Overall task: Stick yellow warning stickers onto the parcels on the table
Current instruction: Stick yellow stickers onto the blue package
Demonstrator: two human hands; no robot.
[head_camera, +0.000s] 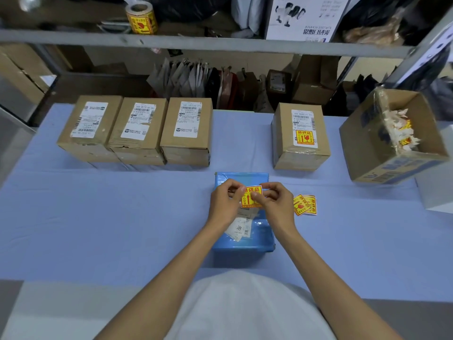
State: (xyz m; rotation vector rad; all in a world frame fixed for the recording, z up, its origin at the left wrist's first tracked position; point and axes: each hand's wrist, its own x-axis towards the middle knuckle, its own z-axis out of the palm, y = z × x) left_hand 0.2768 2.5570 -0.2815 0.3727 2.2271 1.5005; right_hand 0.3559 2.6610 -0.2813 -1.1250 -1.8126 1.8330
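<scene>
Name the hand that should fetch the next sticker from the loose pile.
Right, probably. The loose stickers lie just beside the right hand; the left hand would have to cross the blue parcel. Both now pinch one sticker.

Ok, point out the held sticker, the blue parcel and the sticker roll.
held sticker [248, 200]: head view, yellow centre.
blue parcel [242, 177]: head view, far end.
sticker roll [143, 20]: head view, printed side.
</scene>
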